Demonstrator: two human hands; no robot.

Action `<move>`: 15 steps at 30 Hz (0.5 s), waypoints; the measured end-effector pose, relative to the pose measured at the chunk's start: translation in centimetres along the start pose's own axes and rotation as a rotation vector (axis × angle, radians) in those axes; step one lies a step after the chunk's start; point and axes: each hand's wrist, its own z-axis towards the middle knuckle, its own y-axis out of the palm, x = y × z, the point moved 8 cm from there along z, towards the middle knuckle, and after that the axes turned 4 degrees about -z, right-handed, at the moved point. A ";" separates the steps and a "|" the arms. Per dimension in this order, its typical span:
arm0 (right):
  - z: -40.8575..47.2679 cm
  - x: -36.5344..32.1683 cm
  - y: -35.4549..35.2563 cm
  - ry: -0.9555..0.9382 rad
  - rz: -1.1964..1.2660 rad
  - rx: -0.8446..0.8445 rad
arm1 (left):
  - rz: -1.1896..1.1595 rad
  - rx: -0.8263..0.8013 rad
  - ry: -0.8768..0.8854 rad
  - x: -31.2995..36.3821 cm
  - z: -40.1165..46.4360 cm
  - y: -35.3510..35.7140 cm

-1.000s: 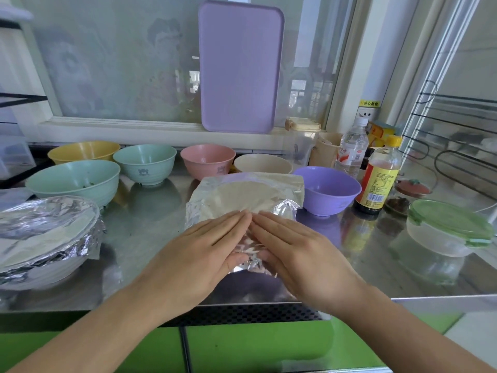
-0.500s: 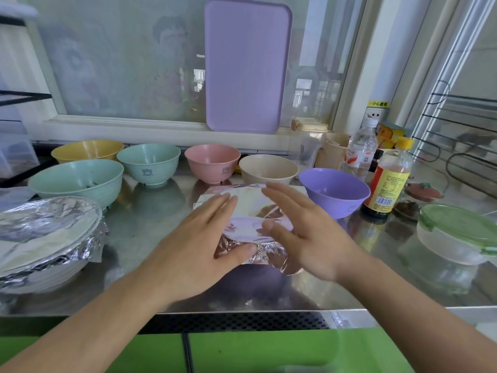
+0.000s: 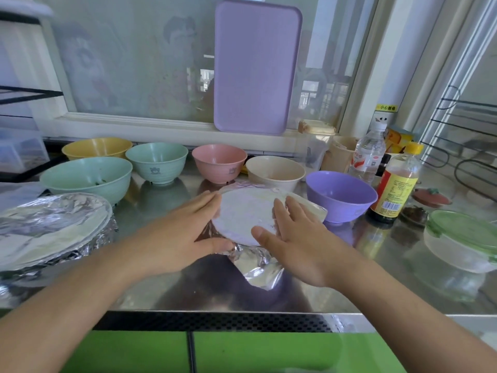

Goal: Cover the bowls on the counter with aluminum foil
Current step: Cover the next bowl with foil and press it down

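Head view: at the counter's (image 3: 376, 297) centre sits a foil-topped bowl (image 3: 242, 219), its foil smooth across the top but with a loose flap sticking out at 5 o'clock. The left hand (image 3: 177, 232) cups its 9 o'clock side, fingers curved against the foil; the right hand (image 3: 298, 238) presses flat at 3 o'clock, fingers straight. At 9 o'clock a large bowl (image 3: 51, 230) is already wrapped. Judged from this, two are covered or nearly so; the yellow (image 3: 96, 149), two green (image 3: 88, 179) (image 3: 157, 162), pink (image 3: 219, 162), beige (image 3: 274, 170) and purple (image 3: 340, 195) bowls remain bare. What they hold is hard to tell.
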 end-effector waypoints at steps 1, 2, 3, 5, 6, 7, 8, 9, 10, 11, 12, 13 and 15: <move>-0.4 -0.1 -0.1 -0.008 -0.033 0.014 | -0.012 -0.008 0.007 -0.1 -0.2 -0.2; -0.6 -0.2 -0.4 -0.025 -0.058 0.028 | -0.035 -0.012 0.020 0.2 -0.4 -0.2; -0.7 -0.4 -0.7 -0.049 -0.072 0.041 | -0.066 -0.012 0.039 0.9 -0.6 -0.2; -0.8 -0.8 -1.1 -0.099 -0.071 0.032 | -0.104 -0.001 0.074 2.9 -0.8 0.1; -0.9 -1.0 -1.2 -0.129 -0.058 0.026 | -0.095 0.007 0.088 3.7 -0.7 0.4; -0.8 -1.2 -1.1 -0.161 -0.048 0.025 | -0.065 0.015 0.108 4.4 -0.5 0.9; -0.8 -1.4 -0.9 -0.191 -0.047 0.028 | -0.017 0.027 0.132 4.8 -0.3 1.4; -0.8 -1.6 -0.6 -0.216 -0.054 0.036 | 0.035 0.046 0.162 5.0 -0.1 1.9; -0.7 -1.6 -0.3 -0.235 -0.069 0.050 | 0.082 0.066 0.187 5.0 0.1 2.3; -0.7 -1.5 -0.2 -0.247 -0.080 0.068 | 0.113 0.085 0.202 4.8 0.2 2.6; -0.6 -1.4 -0.2 -0.251 -0.081 0.080 | 0.136 0.100 0.212 4.6 0.3 2.7; -0.6 -1.4 -0.3 -0.256 -0.080 0.088 | 0.151 0.111 0.224 4.5 0.3 2.7; -0.8 -1.5 -0.5 -0.276 -0.095 0.097 | 0.176 0.125 0.254 4.5 0.1 2.6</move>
